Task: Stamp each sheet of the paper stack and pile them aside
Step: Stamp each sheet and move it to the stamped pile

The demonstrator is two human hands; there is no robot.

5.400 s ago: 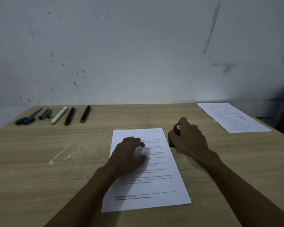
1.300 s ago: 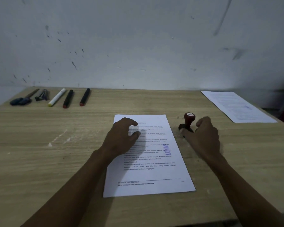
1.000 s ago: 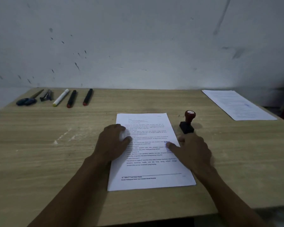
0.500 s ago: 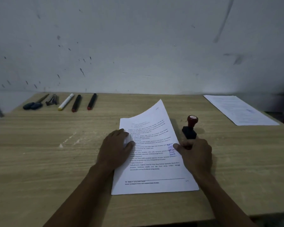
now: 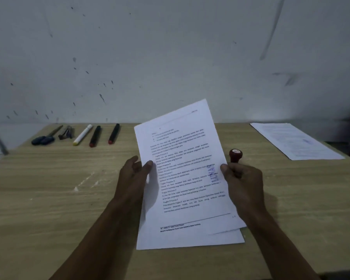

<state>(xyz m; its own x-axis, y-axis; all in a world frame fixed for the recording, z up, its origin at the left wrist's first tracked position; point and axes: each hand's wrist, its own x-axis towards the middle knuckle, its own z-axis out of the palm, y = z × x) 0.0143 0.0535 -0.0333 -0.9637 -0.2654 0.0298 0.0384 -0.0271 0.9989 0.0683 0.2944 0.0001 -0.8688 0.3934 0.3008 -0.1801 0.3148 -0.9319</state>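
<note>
Now you have lifted the stamped sheet [image 5: 182, 168] off the paper stack [image 5: 190, 239], where half a second ago only its far end was curling up. Your left hand [image 5: 132, 178] pinches its left edge, your right hand [image 5: 241, 182] its right edge beside the blue mark. The stamp [image 5: 235, 155] stands free on the tabletop [image 5: 49, 199]. Next, likely, comes the finished pile [image 5: 295, 141] at the far right corner.

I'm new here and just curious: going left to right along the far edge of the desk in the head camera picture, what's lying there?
Scissors → small dark metal tool, too dim to name → white marker → black marker with red end → second black marker → held stamped sheet → pile of stamped sheets.
</note>
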